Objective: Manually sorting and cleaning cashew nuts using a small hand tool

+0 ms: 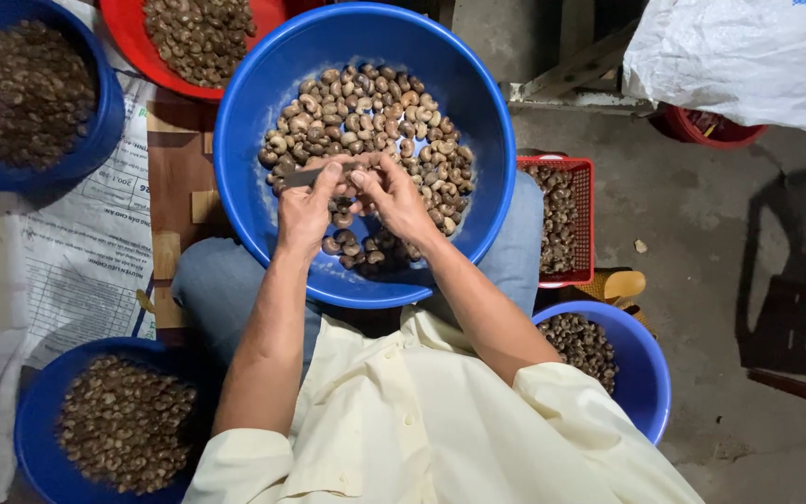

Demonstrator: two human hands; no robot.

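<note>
A large blue basin (263,103) rests on my lap, heaped with pale brown cashew nuts (375,103). Both hands meet over its near half. My left hand (305,207) grips a small dark knife (305,175) whose blade points left. My right hand (392,194) pinches a single nut (358,177) against the knife, fingers curled around it. The nut is mostly hidden by my fingers.
Around me stand more blue basins of darker nuts at upper left (104,121), lower left (34,411) and lower right (646,373). A red basin (132,42) sits at the top, a red crate (588,224) of nuts at right. A white sack (748,56) lies upper right.
</note>
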